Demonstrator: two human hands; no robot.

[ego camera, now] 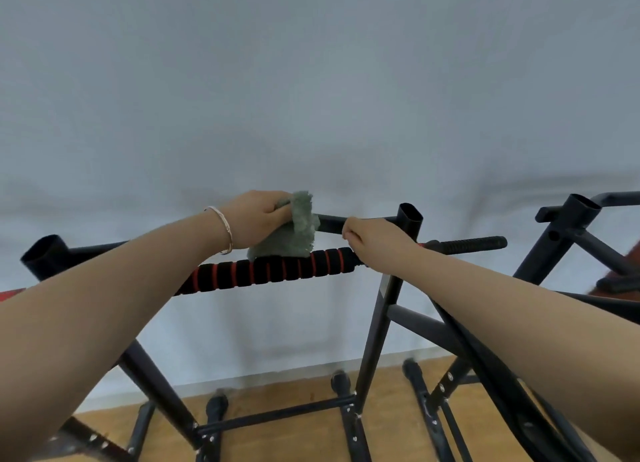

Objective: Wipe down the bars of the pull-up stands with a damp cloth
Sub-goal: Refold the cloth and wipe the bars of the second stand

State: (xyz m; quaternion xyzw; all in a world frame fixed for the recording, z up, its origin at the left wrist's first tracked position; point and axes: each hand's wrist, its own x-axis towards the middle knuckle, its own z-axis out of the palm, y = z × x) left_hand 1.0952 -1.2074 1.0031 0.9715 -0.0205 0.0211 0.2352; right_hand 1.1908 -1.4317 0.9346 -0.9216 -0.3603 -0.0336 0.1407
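Note:
A black pull-up stand (377, 326) stands in front of me against a pale wall. Its far crossbar (332, 224) is bare black metal. The nearer bar (263, 271) wears black foam with red rings. My left hand (254, 219), with a bracelet on the wrist, grips a grey-green cloth (294, 234) wrapped over the far crossbar; the cloth hangs down to the foam bar. My right hand (370, 236) curls around the far crossbar just right of the cloth, beside the open-topped upright tube (410, 217).
A second black stand (575, 233) is at the right, with a ribbed black handle (474, 244) sticking out between the two. Another open tube (45, 253) rises at the left. Black base feet and cross struts (277, 416) lie on the wooden floor below.

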